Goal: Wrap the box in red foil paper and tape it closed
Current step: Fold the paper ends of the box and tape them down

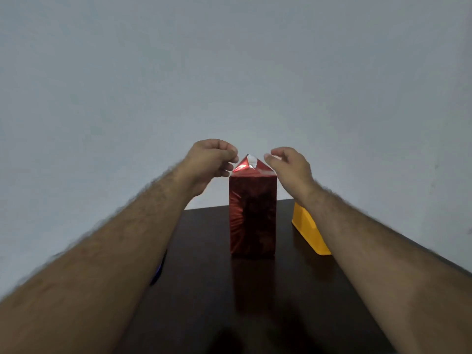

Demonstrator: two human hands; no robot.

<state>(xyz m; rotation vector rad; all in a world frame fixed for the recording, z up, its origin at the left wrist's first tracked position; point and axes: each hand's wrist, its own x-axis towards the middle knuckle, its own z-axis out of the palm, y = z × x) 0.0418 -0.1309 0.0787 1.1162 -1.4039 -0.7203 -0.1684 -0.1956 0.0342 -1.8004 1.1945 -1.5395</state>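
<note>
- A dark table [204, 290] is seen nearest, with both forearms stretched forward over it.
- A yellow container [307, 232] is noted on the table's right side, partly hidden by the right forearm.
- The box [252, 215], already covered in red foil, stands upright at mid-table; its top flap [249, 163] is folded to a point with the silver underside showing.
- The left hand [212, 162] is held beside the flap with fingers curled; whether something is pinched cannot be told.
- The right hand [288, 164] is held just right of the flap, fingers loosely bent, nothing seen in it.
- Judged step: closing the top end. The flap should be pressed flat and creased firmly before tape is laid across the point.
- A plain wall [229, 60] lies beyond.
</note>
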